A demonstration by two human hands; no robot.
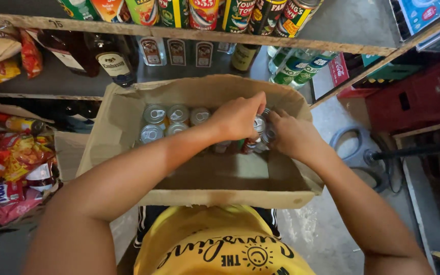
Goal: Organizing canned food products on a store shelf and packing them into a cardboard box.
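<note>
An open cardboard box sits in front of me with several silver-topped cans standing upright in its far half. My left hand reaches over the box and closes its fingers on a can at the far right of the box. My right hand meets it there, fingers curled around cans beside the box's right wall. Both hands partly hide the cans they grip. The near half of the box floor shows bare cardboard.
A wooden shelf above carries upright tins; below it stand glass bottles. Snack packets pile at the left. Red crates stand at the right, and a dark cable lies on the concrete floor.
</note>
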